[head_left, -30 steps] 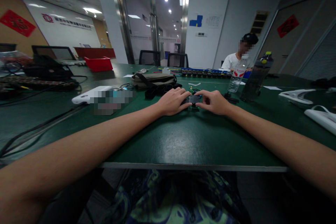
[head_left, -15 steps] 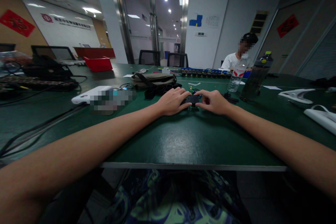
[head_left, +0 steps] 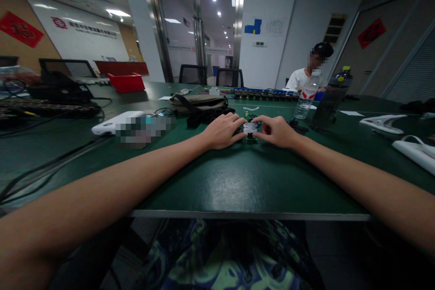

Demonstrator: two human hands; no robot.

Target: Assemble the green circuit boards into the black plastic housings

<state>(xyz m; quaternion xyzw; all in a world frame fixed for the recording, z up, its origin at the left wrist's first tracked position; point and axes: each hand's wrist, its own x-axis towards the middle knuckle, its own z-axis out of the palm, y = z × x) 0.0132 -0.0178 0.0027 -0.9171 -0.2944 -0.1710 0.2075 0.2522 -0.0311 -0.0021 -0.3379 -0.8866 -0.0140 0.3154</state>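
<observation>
A small flat piece (head_left: 250, 128), pale grey on the face toward me and dark at its edges, is between my hands on the table. My left hand (head_left: 224, 130) pinches its left side, with thumb in front and fingers behind. On the opposite side my right hand (head_left: 276, 131) grips it between curled fingers and thumb. Just behind and beneath it show bits of a green circuit board (head_left: 250, 117), partly covered by the fingers. What exactly the piece is, I cannot make out.
Beyond my left hand lies a grey-green bag (head_left: 200, 103) with a black strap. A white box (head_left: 118, 122) with cables stands left. At right are a clear bottle (head_left: 304, 102), a dark bottle (head_left: 329, 104) and white stands (head_left: 385, 123). Across the table sits a person (head_left: 302, 78).
The face of the held piece, black half a second ago, now looks pale grey, so it has been tilted or turned. Both hands have stayed in nearly the same place.
</observation>
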